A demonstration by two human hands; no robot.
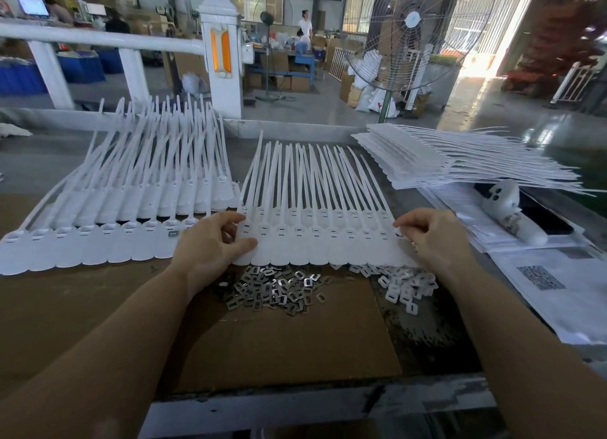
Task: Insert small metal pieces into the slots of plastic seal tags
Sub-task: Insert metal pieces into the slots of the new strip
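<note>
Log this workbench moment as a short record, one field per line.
left hand: grips left end of the middle tag strip
right hand: grips the strip's right end
metal pieces: loose pile on cardboard, just below the strip
white plastic pieces: pile right of the metal
left tag rows: lying flat, one slot shows metal
tag stack: far right, untouched

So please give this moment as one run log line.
left hand grips tag strip | right hand grips other end | metal pieces below

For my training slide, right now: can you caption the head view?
Both hands, left hand and right hand, grip a sheet of white seal tags above piled metal pieces.
</note>
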